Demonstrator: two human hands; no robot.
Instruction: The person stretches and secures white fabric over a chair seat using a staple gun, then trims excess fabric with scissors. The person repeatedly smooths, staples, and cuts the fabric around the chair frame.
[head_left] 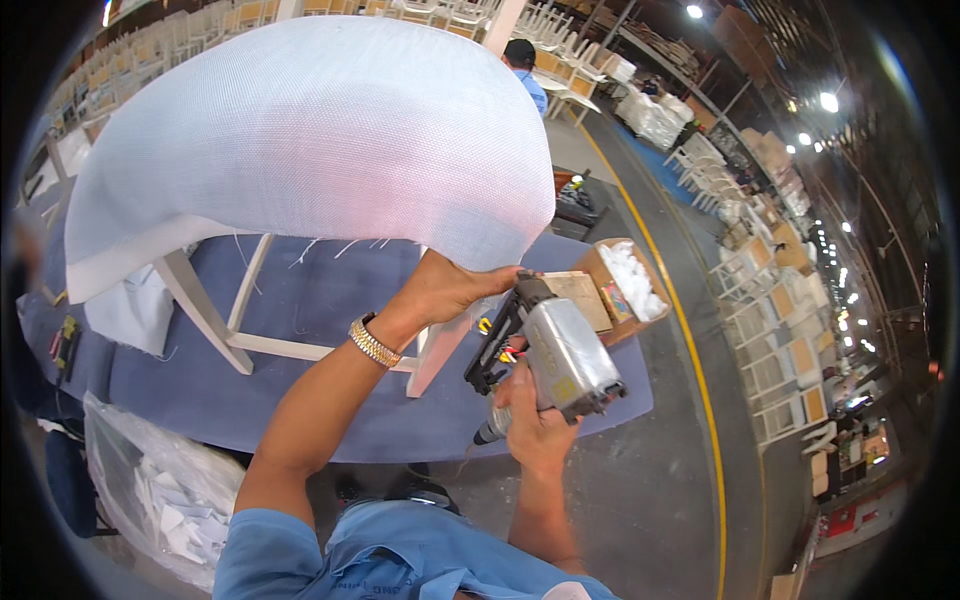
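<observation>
A chair with a rounded back covered in pale blue-white woven fabric (330, 130) lies tipped on the padded table, its white wooden legs (190, 305) pointing toward me. Loose threads hang along the fabric's lower edge. My left hand (450, 290), with a gold watch at the wrist, grips that edge at the right corner; the thumb lies along it and the other fingers are mostly hidden. In my right hand (537, 425) is a silver and black pneumatic staple gun (568, 350), held by its handle. Its nose is at the fabric corner, close to my left thumb.
On the table's blue-grey cover (300, 400), a cardboard box (640, 320) with white stuffing stands right of the staple gun. A clear plastic bag (170, 500) of scraps sits at lower left. Beyond are another person (525, 70), a yellow floor line (690, 340) and stacked chairs.
</observation>
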